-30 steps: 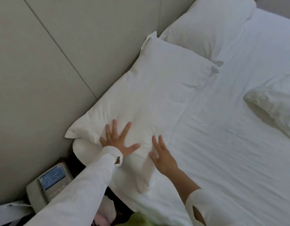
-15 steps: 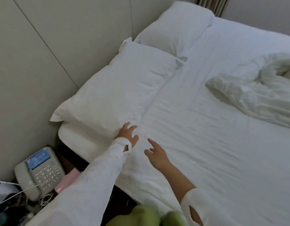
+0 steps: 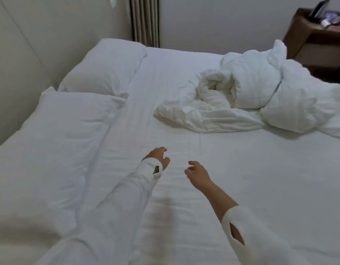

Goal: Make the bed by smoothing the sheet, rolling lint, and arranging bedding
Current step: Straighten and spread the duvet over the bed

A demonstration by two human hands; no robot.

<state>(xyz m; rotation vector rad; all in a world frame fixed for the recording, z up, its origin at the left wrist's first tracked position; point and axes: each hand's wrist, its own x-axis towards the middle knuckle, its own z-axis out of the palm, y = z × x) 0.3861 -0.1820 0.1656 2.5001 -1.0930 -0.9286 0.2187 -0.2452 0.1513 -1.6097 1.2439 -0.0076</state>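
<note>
Midway: both pillows [image 3: 85,119] lie at the bed head, left hand [image 3: 158,156] and right hand [image 3: 196,172] hover loose-fingered, empty, over the creased sheet [image 3: 232,169]; beyond them the duvet [image 3: 251,96] remains bunched.

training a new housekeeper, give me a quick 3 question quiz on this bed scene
1. True or false: the duvet is spread flat over the sheet.
2. How many pillows lie along the headboard side?
3. The hands are: A) gripping the near pillow B) over bare sheet, holding nothing C) pulling the duvet

Key:
1. False: it lies bunched.
2. Two: near pillow and far pillow.
3. B: left hand and right hand have loosely curled fingers.
</note>
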